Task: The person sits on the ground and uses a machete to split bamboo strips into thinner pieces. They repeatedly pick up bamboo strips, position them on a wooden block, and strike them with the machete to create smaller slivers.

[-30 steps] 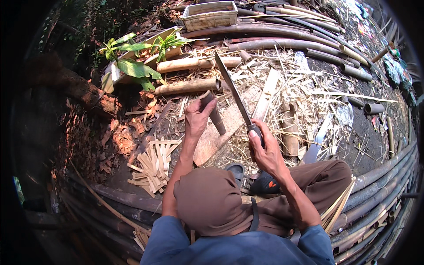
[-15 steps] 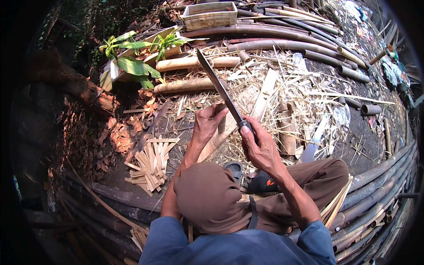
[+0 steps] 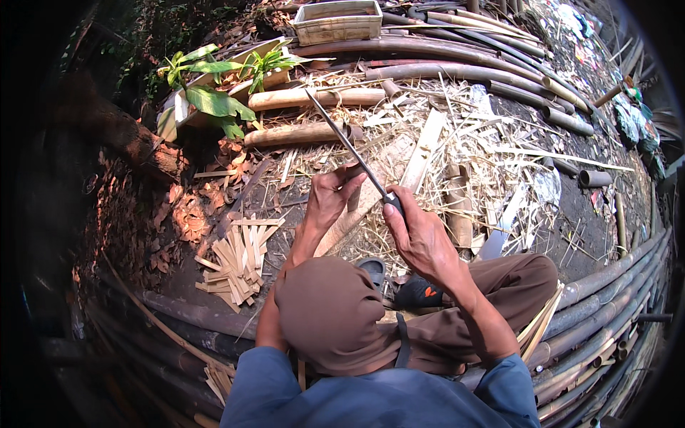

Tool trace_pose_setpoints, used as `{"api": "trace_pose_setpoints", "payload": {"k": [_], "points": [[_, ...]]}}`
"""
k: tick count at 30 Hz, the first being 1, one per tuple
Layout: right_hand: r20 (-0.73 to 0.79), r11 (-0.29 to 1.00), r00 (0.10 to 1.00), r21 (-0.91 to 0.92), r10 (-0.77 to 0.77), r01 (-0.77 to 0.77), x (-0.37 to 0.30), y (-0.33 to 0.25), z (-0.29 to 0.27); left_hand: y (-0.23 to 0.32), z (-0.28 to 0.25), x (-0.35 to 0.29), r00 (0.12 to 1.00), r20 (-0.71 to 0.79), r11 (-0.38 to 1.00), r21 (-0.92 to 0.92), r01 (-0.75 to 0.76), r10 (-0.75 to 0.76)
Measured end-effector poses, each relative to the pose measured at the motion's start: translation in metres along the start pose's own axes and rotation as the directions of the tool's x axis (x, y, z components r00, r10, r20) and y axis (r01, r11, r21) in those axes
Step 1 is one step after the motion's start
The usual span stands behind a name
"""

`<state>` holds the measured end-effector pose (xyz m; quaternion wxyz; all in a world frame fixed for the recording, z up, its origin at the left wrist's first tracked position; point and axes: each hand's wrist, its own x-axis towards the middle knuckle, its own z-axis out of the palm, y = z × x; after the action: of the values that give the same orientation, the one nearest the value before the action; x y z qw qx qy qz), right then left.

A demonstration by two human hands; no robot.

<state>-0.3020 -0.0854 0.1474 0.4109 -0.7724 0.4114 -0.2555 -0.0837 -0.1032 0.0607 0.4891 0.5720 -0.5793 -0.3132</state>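
My right hand (image 3: 427, 239) is closed round the dark handle of a long machete (image 3: 335, 127). Its blade points up and to the left and is seen nearly edge-on. In front of my chest, my left hand (image 3: 327, 203) pinches a short upright piece of bamboo (image 3: 354, 200) between thumb and fingers. The blade passes right by the top of this piece; whether the two touch I cannot tell. Below my hands slants a pale wooden plank (image 3: 342, 232). Left of my left forearm lies a heap of short split bamboo strips (image 3: 239, 258).
Shavings (image 3: 457, 143) cover the ground ahead. Long bamboo poles (image 3: 457, 73) lie beyond, near a pale plastic crate (image 3: 339, 30). Green leafy plants (image 3: 214, 103) stand at the far left. More poles (image 3: 599, 307) run behind on the right, past my bent leg (image 3: 499, 285).
The machete has turned from showing its flat side to nearly edge-on, and its tip has dropped a little to the left. My left hand still grips the bamboo piece.
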Motion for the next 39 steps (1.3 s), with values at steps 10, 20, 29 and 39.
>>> {"api": "trace_pose_setpoints", "payload": {"k": [10,20,29,39], "points": [[0.057,0.997,0.996,0.022,0.069,-0.07,0.008,-0.005,-0.007,0.179,-0.093,0.021,0.913,-0.372,0.912,0.409,-0.002,0.169],[-0.03,0.997,0.998,0.051,-0.063,0.064,0.024,0.06,0.08,-0.067,-0.038,0.146,0.963,0.258,0.699,0.676,-0.233,0.072],[0.239,0.937,0.955,0.258,0.176,-0.237,0.057,0.088,0.035,0.016,-0.004,0.07,0.966,-0.158,0.973,0.144,-0.182,0.204],[0.033,0.817,0.987,-0.566,0.155,-0.109,0.064,0.162,0.021,0.035,0.023,0.055,0.905,-0.244,0.894,0.377,-0.243,0.349]]}}
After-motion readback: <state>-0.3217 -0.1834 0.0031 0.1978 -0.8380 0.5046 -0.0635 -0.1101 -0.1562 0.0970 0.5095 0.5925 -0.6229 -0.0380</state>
